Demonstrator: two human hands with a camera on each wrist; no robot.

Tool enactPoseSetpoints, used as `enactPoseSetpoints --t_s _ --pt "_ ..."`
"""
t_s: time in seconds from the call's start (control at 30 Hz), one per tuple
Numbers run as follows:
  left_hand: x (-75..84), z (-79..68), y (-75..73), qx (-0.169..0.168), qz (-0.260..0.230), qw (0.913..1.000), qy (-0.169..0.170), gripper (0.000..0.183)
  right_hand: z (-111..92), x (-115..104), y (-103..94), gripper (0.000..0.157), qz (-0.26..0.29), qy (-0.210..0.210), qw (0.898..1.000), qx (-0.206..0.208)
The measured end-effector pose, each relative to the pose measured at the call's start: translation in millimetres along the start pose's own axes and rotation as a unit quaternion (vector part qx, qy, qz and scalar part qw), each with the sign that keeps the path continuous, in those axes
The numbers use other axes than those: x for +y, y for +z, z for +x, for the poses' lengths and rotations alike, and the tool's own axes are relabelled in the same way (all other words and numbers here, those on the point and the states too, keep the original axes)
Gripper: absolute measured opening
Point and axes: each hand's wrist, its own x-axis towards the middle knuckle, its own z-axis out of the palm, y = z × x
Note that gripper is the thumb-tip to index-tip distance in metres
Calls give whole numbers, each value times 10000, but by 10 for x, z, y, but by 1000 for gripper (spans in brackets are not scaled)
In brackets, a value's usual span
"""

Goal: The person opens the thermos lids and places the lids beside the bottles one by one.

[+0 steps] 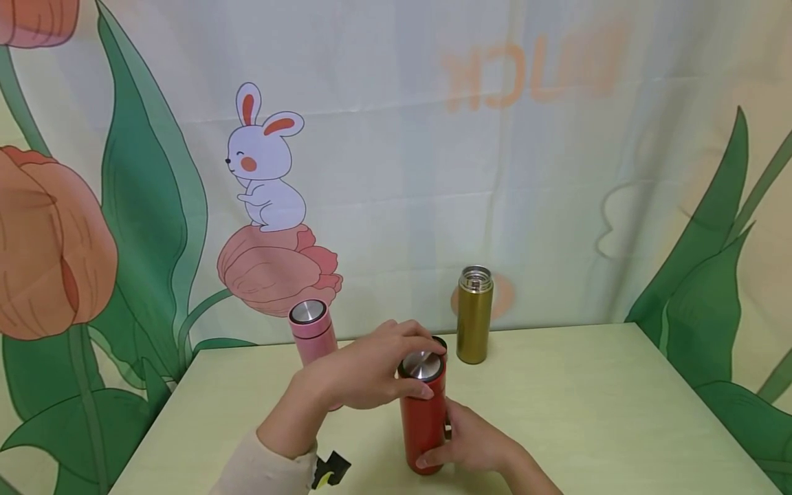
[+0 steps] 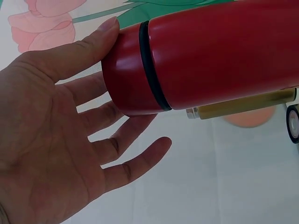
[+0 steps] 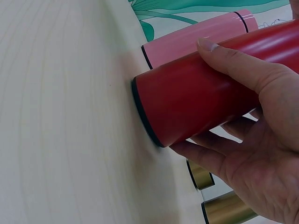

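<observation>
A red thermos (image 1: 422, 430) with a steel-topped lid (image 1: 423, 366) stands upright at the front of the table. My left hand (image 1: 365, 368) reaches over from the left and grips the lid, with the thumb on the near side and fingers over the far rim. In the left wrist view, a black ring (image 2: 154, 65) runs between lid and body. My right hand (image 1: 479, 440) holds the thermos low on its body, thumb in front and fingers curled behind. The right wrist view shows its black-edged base (image 3: 147, 116) at the tabletop.
Behind my left forearm stands a pink thermos (image 1: 312, 337), lid on. An uncapped gold thermos (image 1: 474, 323) stands farther back on the right. A short gold lid (image 3: 201, 176) sits near it, mostly hidden behind the red thermos in the head view. A printed curtain (image 1: 396, 172) hangs behind the table (image 1: 581, 412).
</observation>
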Motion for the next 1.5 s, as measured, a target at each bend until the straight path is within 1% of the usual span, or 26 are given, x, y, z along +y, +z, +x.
enactPoseSetpoints --t_s 0.17,0.43,0.7,1.03,1.27,1.5 --pt "13 9 9 61 112 9999 -49 50 2 -2 -3 73 -28 19 10000 6" --pt "44 29 11 68 212 9995 -236 51 -3 4 -6 73 19 11 10000 -23" --pt "94 34 36 238 629 9970 -396 50 -20 -12 9 73 -23 -53 10000 -6" --pt "166 56 85 495 1295 9881 -662 52 -30 1 18 71 -218 -170 9996 42" --pt "197 78 116 652 1293 9851 -929 57 -12 -4 4 74 -79 -65 9999 -41" --pt "206 108 153 901 1541 9772 -1151 62 -8 -20 -6 73 8 64 10000 -53"
